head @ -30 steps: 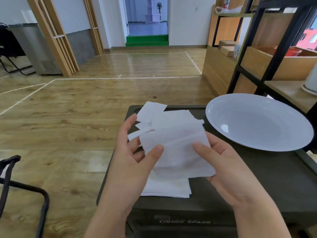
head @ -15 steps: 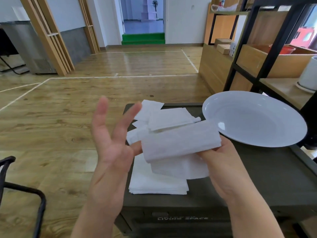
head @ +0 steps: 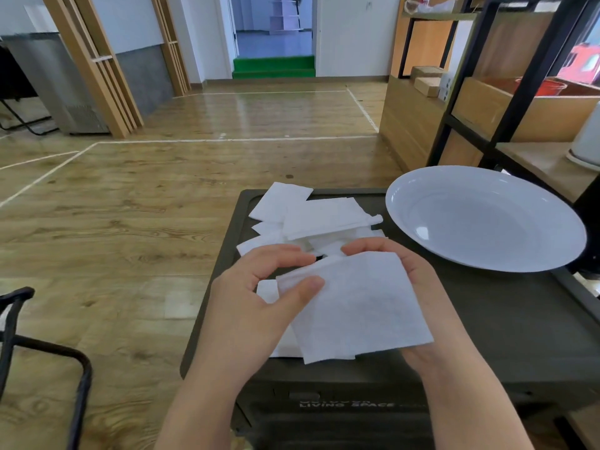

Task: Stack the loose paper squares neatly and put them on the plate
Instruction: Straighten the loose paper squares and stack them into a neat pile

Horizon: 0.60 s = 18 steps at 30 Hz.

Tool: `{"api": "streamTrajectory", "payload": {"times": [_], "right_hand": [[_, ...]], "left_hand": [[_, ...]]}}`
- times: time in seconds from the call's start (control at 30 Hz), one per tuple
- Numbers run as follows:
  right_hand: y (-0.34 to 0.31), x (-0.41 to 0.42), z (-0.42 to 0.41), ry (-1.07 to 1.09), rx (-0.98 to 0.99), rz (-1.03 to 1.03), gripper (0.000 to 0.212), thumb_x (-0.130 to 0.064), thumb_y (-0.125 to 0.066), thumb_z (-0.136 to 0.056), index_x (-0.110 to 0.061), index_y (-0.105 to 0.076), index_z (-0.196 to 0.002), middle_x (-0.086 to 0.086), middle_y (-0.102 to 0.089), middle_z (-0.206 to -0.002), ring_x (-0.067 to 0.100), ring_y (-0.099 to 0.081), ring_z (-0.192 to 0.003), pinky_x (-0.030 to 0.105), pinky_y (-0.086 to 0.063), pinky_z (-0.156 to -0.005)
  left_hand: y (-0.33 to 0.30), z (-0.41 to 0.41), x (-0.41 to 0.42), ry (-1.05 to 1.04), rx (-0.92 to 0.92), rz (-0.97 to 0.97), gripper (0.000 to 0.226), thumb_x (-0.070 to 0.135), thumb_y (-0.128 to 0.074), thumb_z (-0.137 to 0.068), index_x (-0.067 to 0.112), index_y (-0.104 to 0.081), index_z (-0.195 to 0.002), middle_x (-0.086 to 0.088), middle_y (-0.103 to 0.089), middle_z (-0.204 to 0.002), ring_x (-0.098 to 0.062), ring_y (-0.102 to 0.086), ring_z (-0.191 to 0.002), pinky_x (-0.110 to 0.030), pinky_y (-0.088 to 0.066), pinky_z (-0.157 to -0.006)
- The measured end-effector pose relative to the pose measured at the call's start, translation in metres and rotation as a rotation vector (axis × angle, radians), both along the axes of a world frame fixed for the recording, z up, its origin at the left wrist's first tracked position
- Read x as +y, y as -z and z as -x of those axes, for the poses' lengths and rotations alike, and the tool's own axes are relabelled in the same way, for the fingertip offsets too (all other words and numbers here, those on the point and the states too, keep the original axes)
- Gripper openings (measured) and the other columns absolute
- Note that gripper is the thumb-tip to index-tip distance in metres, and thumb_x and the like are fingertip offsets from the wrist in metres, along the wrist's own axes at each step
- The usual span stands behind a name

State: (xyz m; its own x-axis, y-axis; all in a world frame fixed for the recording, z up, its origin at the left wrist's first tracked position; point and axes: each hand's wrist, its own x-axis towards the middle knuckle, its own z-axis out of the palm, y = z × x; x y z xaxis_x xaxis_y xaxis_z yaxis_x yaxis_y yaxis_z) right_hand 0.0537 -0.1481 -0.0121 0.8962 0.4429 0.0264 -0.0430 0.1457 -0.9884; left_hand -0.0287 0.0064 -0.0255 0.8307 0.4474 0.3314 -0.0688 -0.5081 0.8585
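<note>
Now, hands: you are holding one paper square (head: pixel 357 303) between both hands above the box.
Left hand (head: pixel 256 306): you are pinching the square's left edge between thumb and curled fingers.
Right hand (head: pixel 418 287): you are cupping the square from behind, fingers curling over its top edge.
Doing it well: you are best squaring its corners before lowering it onto the neat stack (head: pixel 285 345) just beneath.
Loose squares (head: pixel 311 216): lying scattered at the box's far side.
Plate (head: pixel 487 254): sitting bare at the right, holding no paper.
Box (head: pixel 506 336): its front is reading "LIVING SPACE"; the line above is too blurred to read.
</note>
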Motion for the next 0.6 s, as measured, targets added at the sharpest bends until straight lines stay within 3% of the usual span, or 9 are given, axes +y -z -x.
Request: {"api": "streamTrajectory", "payload": {"times": [0.07,0.17,0.27,0.37,0.43,0.5,0.53,0.6], "right_hand": [[0.0,0.0,0.001,-0.01,0.003,-0.007,0.037,-0.007,-0.064,-0.084,-0.038,-0.073,-0.067,-0.021,-0.066,-0.07,0.019,-0.062,-0.08,0.027,-0.057,-0.058],[0.0,-0.001,0.001,-0.037,0.03,-0.035,0.035,-0.005,-0.063,-0.084,-0.034,-0.074,-0.068,-0.017,-0.068,-0.072,0.021,-0.065,-0.08,0.036,-0.058,-0.064],[-0.002,-0.002,0.003,-0.032,-0.025,0.013,0.034,-0.006,-0.064,-0.082,-0.036,-0.074,-0.069,-0.018,-0.069,-0.071,0.005,-0.067,-0.067,0.026,-0.058,-0.057],[-0.002,-0.004,0.001,-0.038,-0.036,0.054,0.025,-0.018,-0.064,-0.085,-0.041,-0.073,-0.078,-0.02,-0.07,-0.081,0.008,-0.068,-0.08,0.029,-0.058,-0.062],[-0.003,-0.009,-0.003,-0.086,0.026,0.013,0.02,-0.034,-0.055,-0.09,-0.043,-0.073,-0.089,-0.018,-0.073,-0.092,0.01,-0.068,-0.091,0.034,-0.056,-0.073],[-0.007,-0.015,-0.006,-0.203,0.08,-0.044,0.031,-0.05,-0.052,-0.079,-0.037,-0.074,-0.096,-0.007,-0.074,-0.1,0.011,-0.068,-0.095,0.034,-0.054,-0.08],[-0.009,-0.017,-0.005,-0.235,0.038,-0.027,0.036,-0.053,-0.052,-0.074,-0.034,-0.075,-0.096,-0.003,-0.074,-0.1,0.011,-0.068,-0.094,0.031,-0.054,-0.081],[-0.008,-0.017,-0.001,-0.233,-0.095,0.063,0.027,-0.045,-0.056,-0.078,-0.035,-0.075,-0.093,-0.003,-0.074,-0.097,0.006,-0.069,-0.089,0.023,-0.054,-0.079]], "left_hand": [[0.0,0.0,-0.002,-0.012,-0.017,-0.013,0.036,0.064,-0.064,-0.058,0.051,-0.07,-0.092,0.037,-0.064,-0.103,0.013,-0.055,-0.103,-0.01,-0.04,-0.078],[0.001,0.0,-0.004,-0.041,-0.06,-0.03,0.033,0.062,-0.065,-0.06,0.051,-0.071,-0.09,0.035,-0.066,-0.1,0.012,-0.057,-0.102,-0.014,-0.042,-0.08],[0.001,0.0,-0.005,-0.057,-0.129,-0.035,0.026,0.055,-0.068,-0.064,0.05,-0.071,-0.089,0.03,-0.069,-0.094,0.003,-0.063,-0.097,-0.025,-0.05,-0.083],[-0.001,0.001,-0.004,-0.067,-0.156,-0.033,0.024,0.053,-0.068,-0.065,0.049,-0.07,-0.089,0.029,-0.07,-0.091,0.001,-0.065,-0.093,-0.02,-0.05,-0.081],[-0.003,0.003,-0.001,-0.052,-0.129,-0.048,0.02,0.054,-0.068,-0.069,0.048,-0.069,-0.089,0.031,-0.069,-0.092,0.004,-0.064,-0.093,-0.009,-0.048,-0.075],[-0.005,0.006,0.003,-0.014,-0.092,-0.074,0.011,0.049,-0.071,-0.075,0.045,-0.068,-0.085,0.03,-0.069,-0.091,0.006,-0.063,-0.083,-0.005,-0.044,-0.068],[-0.006,0.007,0.004,0.01,-0.077,-0.086,0.007,0.045,-0.068,-0.076,0.042,-0.068,-0.083,0.028,-0.069,-0.088,0.006,-0.061,-0.07,-0.006,-0.043,-0.06],[-0.009,0.009,0.005,0.053,-0.082,-0.071,0.005,0.041,-0.066,-0.077,0.038,-0.068,-0.08,0.025,-0.067,-0.073,0.004,-0.049,-0.049,-0.006,-0.035,-0.045]]}}
